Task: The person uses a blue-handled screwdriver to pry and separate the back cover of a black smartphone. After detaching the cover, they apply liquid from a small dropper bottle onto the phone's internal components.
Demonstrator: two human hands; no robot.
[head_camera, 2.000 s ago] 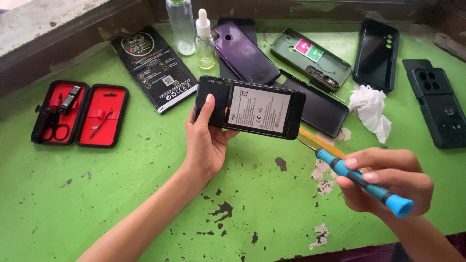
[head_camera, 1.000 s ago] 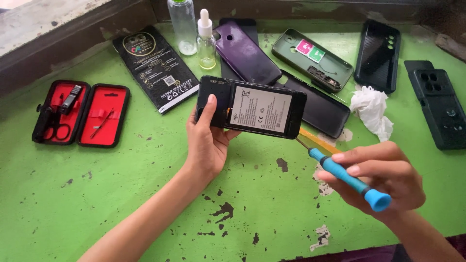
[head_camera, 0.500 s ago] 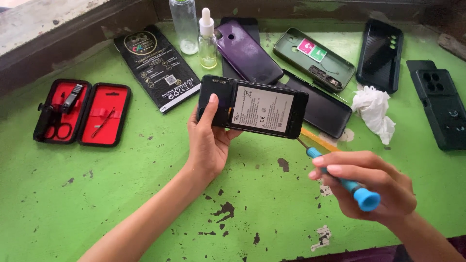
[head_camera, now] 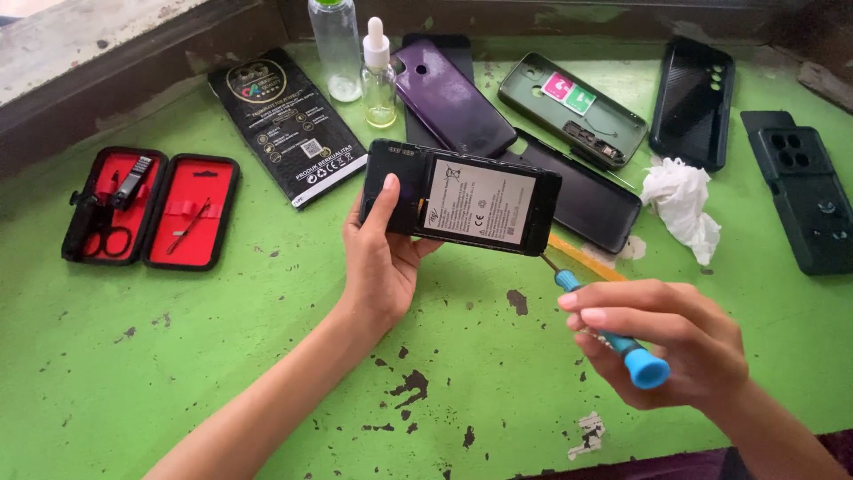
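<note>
Your left hand (head_camera: 382, 258) grips the opened phone (head_camera: 462, 197) above the green table (head_camera: 222, 356), thumb on its left end, battery facing up. Your right hand (head_camera: 666, 342) pinches a blue screwdriver (head_camera: 604, 324) in closed fingers, its tip at the phone's lower right corner.

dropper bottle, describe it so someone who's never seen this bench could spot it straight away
Look to the far edge of the green table, just left of the purple phone back. The dropper bottle stands upright there beside a taller clear bottle. It is the shorter one, with a white dropper top and yellowish liquid inside.
</note>
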